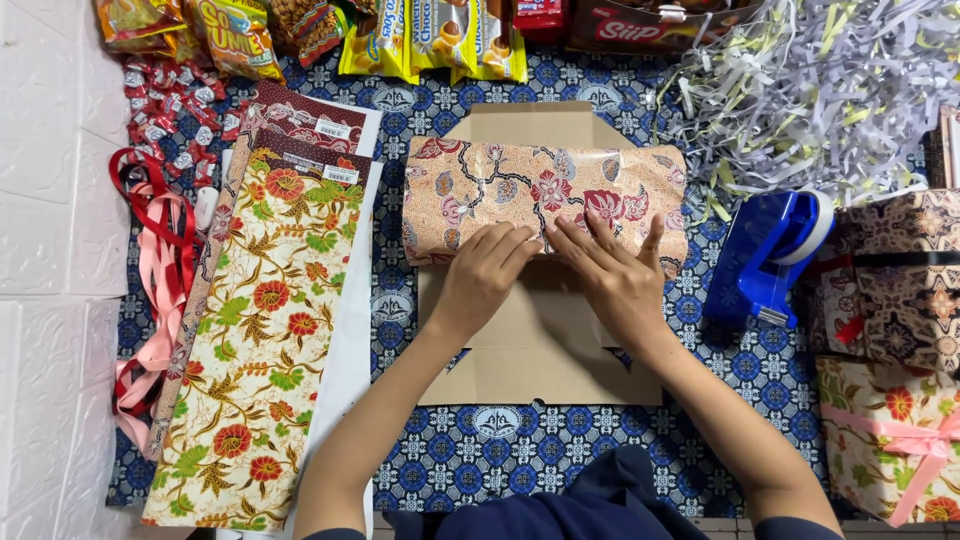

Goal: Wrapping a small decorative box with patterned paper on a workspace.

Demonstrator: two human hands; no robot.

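From the head camera, looking straight down: a box wrapped in peach floral batik paper (545,200) lies across the middle of the frame on a flattened brown cardboard sheet (540,350), which rests on the blue patterned cloth covering the surface (500,450). The left hand (482,275) presses on the near edge of the wrapped box, its fingers (505,240) close together and curled down onto the paper. The right hand (615,275) lies just beside it, fingers (600,235) spread flat over the paper, thumb out to the right. Neither hand grips anything.

At left lie cream floral paper sheets (265,340) and red and pink ribbons (160,270). At right stand a blue tape dispenser (770,255) and wrapped gift boxes (895,360); shredded paper strips (810,90) fill the upper right, snack packets (400,35) the top edge.
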